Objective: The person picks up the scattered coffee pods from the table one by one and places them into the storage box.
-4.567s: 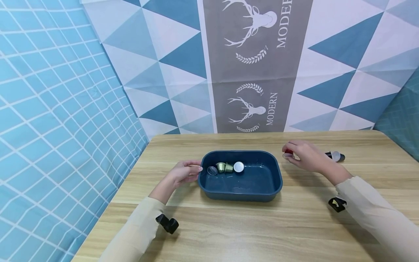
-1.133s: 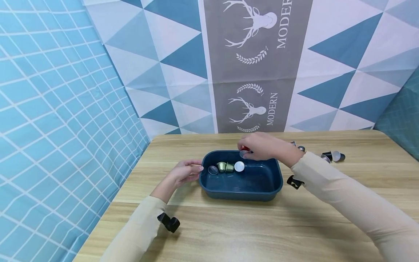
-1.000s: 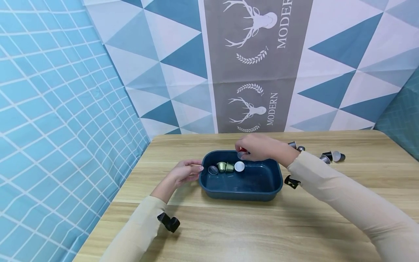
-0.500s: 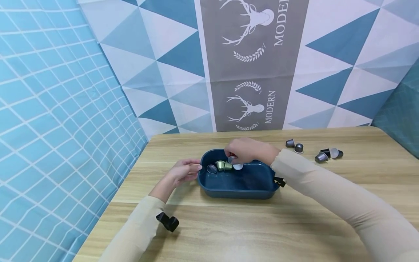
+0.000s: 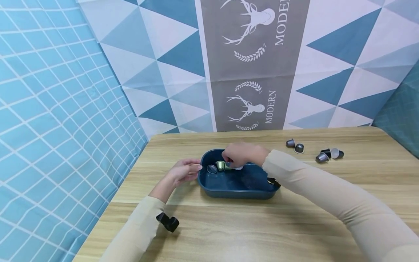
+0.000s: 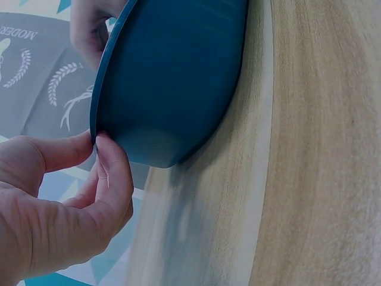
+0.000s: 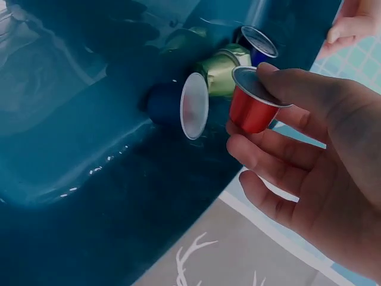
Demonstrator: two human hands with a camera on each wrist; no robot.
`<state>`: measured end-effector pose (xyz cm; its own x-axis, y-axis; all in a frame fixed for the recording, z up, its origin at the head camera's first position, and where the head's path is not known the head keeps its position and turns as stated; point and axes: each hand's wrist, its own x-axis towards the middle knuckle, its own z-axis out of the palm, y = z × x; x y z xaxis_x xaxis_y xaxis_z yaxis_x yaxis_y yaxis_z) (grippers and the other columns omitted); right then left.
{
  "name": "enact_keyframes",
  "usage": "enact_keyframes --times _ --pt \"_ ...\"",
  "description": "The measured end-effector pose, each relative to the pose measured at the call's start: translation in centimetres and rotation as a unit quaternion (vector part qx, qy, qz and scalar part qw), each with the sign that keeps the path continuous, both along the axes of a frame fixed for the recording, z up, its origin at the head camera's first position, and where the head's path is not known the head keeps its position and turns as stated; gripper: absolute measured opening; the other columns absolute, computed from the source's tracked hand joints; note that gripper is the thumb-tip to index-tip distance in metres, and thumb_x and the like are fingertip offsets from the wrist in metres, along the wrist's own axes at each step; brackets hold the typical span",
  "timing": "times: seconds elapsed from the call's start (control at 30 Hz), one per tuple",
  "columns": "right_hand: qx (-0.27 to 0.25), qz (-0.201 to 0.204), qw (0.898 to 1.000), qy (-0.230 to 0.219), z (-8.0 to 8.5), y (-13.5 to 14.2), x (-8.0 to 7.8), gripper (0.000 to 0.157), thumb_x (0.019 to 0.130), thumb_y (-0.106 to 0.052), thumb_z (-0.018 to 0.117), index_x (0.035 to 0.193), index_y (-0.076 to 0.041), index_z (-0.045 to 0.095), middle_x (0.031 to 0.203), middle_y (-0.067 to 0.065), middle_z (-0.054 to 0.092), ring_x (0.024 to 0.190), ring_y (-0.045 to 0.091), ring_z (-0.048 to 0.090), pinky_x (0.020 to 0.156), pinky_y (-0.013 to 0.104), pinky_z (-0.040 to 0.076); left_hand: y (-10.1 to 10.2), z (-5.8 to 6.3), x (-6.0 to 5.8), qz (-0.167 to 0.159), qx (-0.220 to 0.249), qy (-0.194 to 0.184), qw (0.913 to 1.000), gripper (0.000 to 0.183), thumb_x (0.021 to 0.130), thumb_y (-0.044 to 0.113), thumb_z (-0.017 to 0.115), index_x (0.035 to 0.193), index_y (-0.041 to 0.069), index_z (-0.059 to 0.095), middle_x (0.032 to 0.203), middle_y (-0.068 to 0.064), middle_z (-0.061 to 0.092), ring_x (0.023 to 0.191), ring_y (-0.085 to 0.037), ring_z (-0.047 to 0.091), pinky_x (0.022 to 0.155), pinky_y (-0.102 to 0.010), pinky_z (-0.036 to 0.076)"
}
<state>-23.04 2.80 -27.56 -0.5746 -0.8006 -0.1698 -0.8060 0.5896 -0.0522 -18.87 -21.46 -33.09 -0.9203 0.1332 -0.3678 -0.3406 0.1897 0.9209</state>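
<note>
My right hand (image 5: 243, 153) is over the dark blue plastic bin (image 5: 237, 195), pinching a red coffee capsule (image 7: 255, 113) between thumb and fingers, its foil lid facing up under the thumb. Below it in the bin lie green capsules (image 7: 220, 72), a dark blue capsule with a pale lid (image 7: 194, 107) and another blue one (image 7: 259, 43); in the head view the hand partly covers them. At the bin's left end, my left hand (image 5: 184, 172) pinches the rim between thumb and fingers, seen closely in the left wrist view.
Two dark capsules (image 5: 295, 146) rest on the wooden table (image 5: 209, 229) behind and right of the bin. Farther right is a small cluster of capsules (image 5: 328, 155), grey, black and white-lidded. A patterned cloth (image 5: 176, 72) hangs behind the table, a blue grid cloth (image 5: 59, 127) at left.
My right hand has carried the red capsule from the table on the right, over the bin's back rim, then left and down toward the green capsules. The left hand keeps its place.
</note>
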Motion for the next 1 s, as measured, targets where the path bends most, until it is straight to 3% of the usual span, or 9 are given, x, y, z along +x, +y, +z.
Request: enact_keyframes --times 0.13,0.37,0.57,0.8,1.0 --pt "0.006 0.006 1.000 0.001 -0.3 0.0 -0.1 0.010 0.089 -0.015 0.070 0.083 -0.009 0.065 0.070 -0.004 0.049 0.064 0.010 0.044 0.061 0.019 0.036 0.1 0.0 0.0 0.002 0.000 -0.002 1.0000 0.041 0.095 0.010 0.061 0.134 0.000 0.052 0.101 0.000 0.066 0.082 -0.005 0.062 0.071 -0.016 0.055" --pt "0.016 -0.015 1.000 0.002 -0.7 0.0 -0.2 0.007 0.086 -0.015 0.073 0.088 -0.010 0.068 0.085 0.000 0.066 0.072 0.011 0.052 0.071 0.024 0.049 0.1 0.1 0.2 0.006 -0.006 -0.006 0.9999 0.041 0.095 0.010 0.062 0.133 0.001 0.053 0.107 -0.004 0.067 0.082 -0.005 0.063 0.071 -0.017 0.055" --pt "0.012 -0.024 1.000 0.002 -0.2 0.4 0.1 0.010 0.086 -0.015 0.074 0.090 -0.009 0.067 0.088 0.002 0.065 0.073 0.013 0.050 0.069 0.025 0.047 0.1 0.1 0.2 0.004 0.008 -0.001 1.0000 0.042 0.095 0.009 0.061 0.135 -0.001 0.051 0.097 0.001 0.067 0.079 -0.004 0.063 0.070 -0.016 0.054" --pt "0.023 -0.027 0.999 0.019 0.2 1.1 0.7 0.014 0.085 -0.014 0.073 0.096 -0.009 0.066 0.100 0.006 0.067 0.080 0.015 0.054 0.075 0.030 0.051 0.0 0.0 0.1 0.003 0.007 -0.002 1.0000 0.044 0.095 0.010 0.061 0.136 -0.001 0.050 0.102 -0.002 0.067 0.082 -0.004 0.063 0.072 -0.017 0.054" --pt "0.004 -0.028 0.999 0.027 0.7 2.1 1.1 0.014 0.085 -0.016 0.073 0.095 -0.009 0.066 0.101 0.006 0.068 0.083 0.017 0.057 0.076 0.034 0.052 0.1 0.0 0.2 0.006 0.001 -0.005 1.0000 0.044 0.095 0.010 0.062 0.135 0.000 0.051 0.104 -0.002 0.068 0.082 -0.004 0.064 0.072 -0.017 0.054"
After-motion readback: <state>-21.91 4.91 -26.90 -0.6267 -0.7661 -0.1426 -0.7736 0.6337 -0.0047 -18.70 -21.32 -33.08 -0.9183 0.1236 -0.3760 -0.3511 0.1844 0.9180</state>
